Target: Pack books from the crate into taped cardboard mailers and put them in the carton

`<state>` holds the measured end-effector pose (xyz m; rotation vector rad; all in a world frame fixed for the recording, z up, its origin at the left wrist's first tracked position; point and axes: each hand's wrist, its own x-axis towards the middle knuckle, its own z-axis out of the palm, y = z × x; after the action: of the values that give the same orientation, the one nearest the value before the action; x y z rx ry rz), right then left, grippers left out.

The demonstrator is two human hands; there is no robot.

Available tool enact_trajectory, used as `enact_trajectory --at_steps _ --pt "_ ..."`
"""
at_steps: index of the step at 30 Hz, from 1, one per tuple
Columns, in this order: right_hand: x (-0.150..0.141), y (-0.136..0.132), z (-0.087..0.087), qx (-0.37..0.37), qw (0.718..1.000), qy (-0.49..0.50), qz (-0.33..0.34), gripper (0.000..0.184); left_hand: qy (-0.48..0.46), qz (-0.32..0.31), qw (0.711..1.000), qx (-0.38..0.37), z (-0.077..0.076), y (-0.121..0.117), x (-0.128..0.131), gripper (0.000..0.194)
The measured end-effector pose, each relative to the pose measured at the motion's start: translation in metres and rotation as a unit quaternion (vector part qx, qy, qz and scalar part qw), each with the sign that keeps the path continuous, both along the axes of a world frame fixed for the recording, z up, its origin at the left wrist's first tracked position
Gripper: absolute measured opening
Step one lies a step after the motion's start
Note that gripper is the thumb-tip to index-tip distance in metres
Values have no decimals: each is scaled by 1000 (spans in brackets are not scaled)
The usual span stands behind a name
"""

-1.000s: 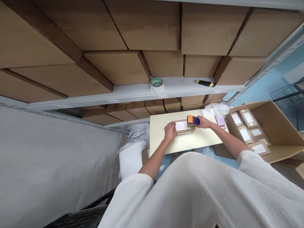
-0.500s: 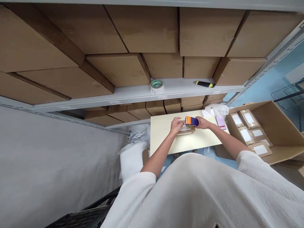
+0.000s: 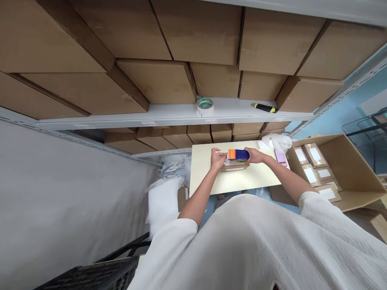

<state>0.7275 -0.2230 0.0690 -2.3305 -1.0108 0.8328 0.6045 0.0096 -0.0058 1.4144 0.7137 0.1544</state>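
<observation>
On the cream tabletop (image 3: 202, 177) lies a small cardboard box (image 3: 231, 167) with a white label on top, partly covered by what is above it. My right hand (image 3: 255, 155) is closed around the back of an orange and dark blue tape dispenser (image 3: 240, 155), held over the box with its orange front pointing left. At the box's left end, close to the dispenser's front, is my left hand (image 3: 217, 160). Its fingers are bent towards the dispenser, and what they pinch is too small to make out.
Right of the table, a large open carton (image 3: 353, 165) holds several labelled small boxes. A phone (image 3: 280, 158) lies at the table's right side near clear plastic wrap (image 3: 276, 141). Overhead, the shelf (image 3: 178, 112) carries cartons, a tape roll (image 3: 205, 106) and a utility knife (image 3: 264, 108).
My left hand has lifted off the box's top label, met the dispenser's front, then moved left to the box's end. My right hand has brought the tape dispenser left over the box.
</observation>
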Motion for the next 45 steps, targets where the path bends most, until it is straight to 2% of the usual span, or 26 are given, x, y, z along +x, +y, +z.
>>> enact_trajectory --at_steps 6,11,15,27,35,39,42,45 --pt "4 20 13 -43 998 -33 37 41 -12 29 999 -13 -7 26 -5 53" --pt "13 11 20 -80 993 -78 47 36 -14 83 996 -13 -29 60 -26 52" --pt "20 7 21 -87 990 -91 60 38 -8 91 996 -23 -47 71 -38 51" --pt "21 25 13 -163 976 -118 86 36 19 98 993 -57 -84 52 -40 49" --pt "19 28 13 -175 973 -123 85 37 58 90 991 -76 -113 31 -29 47" --pt "19 28 13 -165 974 -126 90 37 69 71 992 -75 -119 21 -24 50" --pt "18 28 14 -170 973 -129 89 37 90 87 992 -30 -119 18 -25 52" --pt "17 28 14 -175 972 -129 88 37 72 96 993 7 -116 17 -29 43"
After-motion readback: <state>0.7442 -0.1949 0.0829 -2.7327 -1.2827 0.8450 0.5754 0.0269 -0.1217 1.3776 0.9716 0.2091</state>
